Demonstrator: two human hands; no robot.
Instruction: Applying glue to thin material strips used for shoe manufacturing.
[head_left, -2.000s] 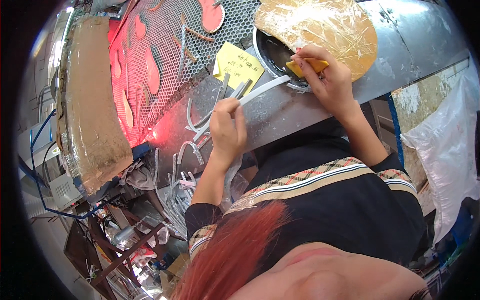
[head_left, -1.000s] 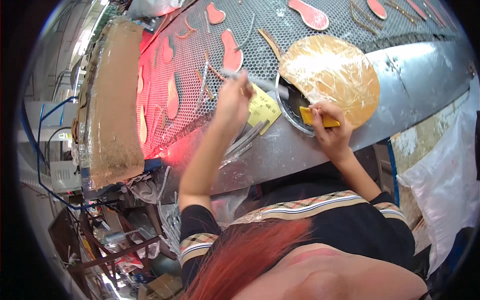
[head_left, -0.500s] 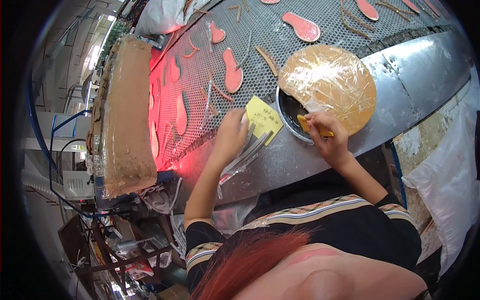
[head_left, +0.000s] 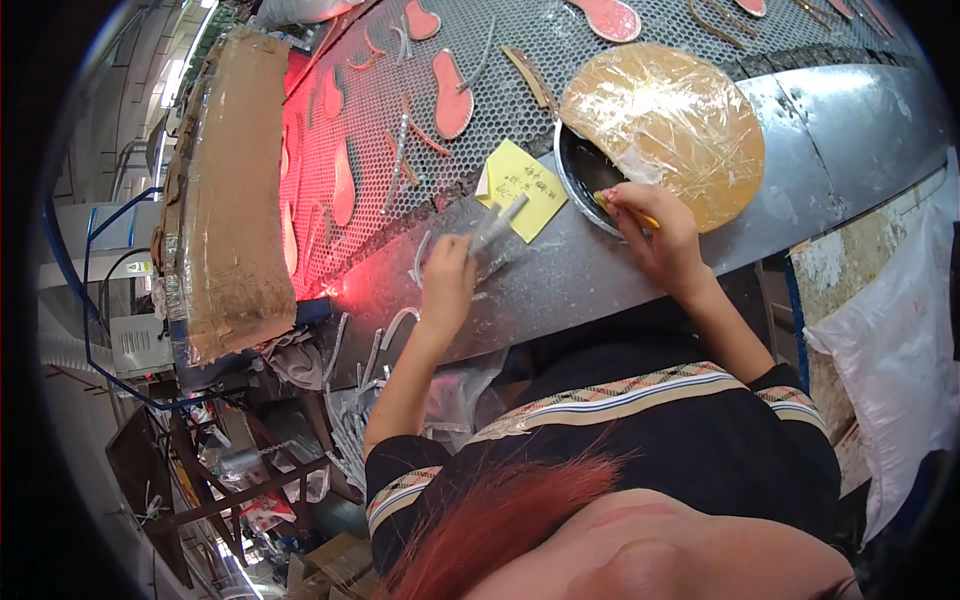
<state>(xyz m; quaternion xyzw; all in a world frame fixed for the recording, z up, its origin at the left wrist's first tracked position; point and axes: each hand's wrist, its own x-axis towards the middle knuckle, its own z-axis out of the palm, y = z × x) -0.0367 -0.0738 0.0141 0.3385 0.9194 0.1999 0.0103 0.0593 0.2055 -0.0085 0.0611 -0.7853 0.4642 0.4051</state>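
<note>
My left hand (head_left: pixel 448 285) is closed over the metal ledge, its fingers pinching a bunch of narrow grey strips (head_left: pixel 512 212), partly blurred by motion. Just beyond the strips lies a yellow paper note (head_left: pixel 527 186) with handwriting on it. My right hand (head_left: pixel 660 238) grips a small yellow tool (head_left: pixel 648 220) at the rim of a round pot (head_left: pixel 566 178). Whether the tool is a brush or a scraper I cannot tell. Dark contents show in the pot's uncovered part. A round tan cover (head_left: pixel 690 130), wrapped in clear tape, lies over the rest.
Pink insole-shaped pieces (head_left: pixel 452 95) and loose strips (head_left: pixel 398 155) lie on the honeycomb-patterned belt. A taped cardboard panel (head_left: pixel 225 200) stands at the left, beside red light. More strips (head_left: pixel 350 430) hang below the metal ledge (head_left: pixel 840 130). A white plastic bag (head_left: pixel 890 350) hangs at the right.
My left hand has drawn slightly nearer and moved with the grey strips, off the yellow note. My right hand has tilted the yellow tool at the pot's rim. The whole view has shifted.
</note>
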